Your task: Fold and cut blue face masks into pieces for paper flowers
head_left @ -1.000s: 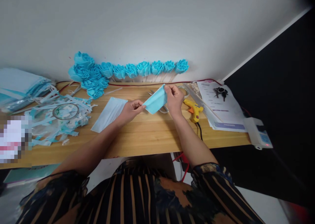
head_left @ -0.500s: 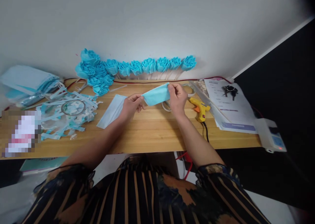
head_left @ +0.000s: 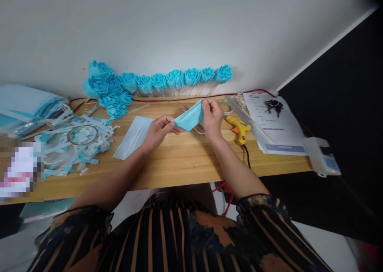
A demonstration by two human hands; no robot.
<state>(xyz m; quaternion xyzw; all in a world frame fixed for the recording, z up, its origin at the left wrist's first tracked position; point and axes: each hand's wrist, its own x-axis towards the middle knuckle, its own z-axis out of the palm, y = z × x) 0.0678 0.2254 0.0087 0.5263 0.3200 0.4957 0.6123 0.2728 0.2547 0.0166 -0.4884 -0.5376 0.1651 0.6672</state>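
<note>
Both hands hold a folded light-blue mask sheet (head_left: 189,116) above the wooden table (head_left: 179,164). My left hand (head_left: 158,130) pinches its lower left corner. My right hand (head_left: 212,118) grips its upper right end with closed fingers. The sheet slants up to the right between them. A flat pale-blue mask (head_left: 133,137) lies on the table just left of my left hand. Scissors (head_left: 196,126) lie on the table behind the held sheet, mostly hidden by it.
A row of blue fabric flowers (head_left: 155,82) leans on the wall at the back. A heap of cut strips with a tape roll (head_left: 82,135) lies at left, near stacked masks (head_left: 26,106). A yellow glue gun (head_left: 237,129), papers with keys (head_left: 273,122) and a white device (head_left: 323,160) sit at right.
The held sheet has tilted more steeply, and the hands have drawn slightly closer together. The view shifted a little between frames; nothing on the table moved.
</note>
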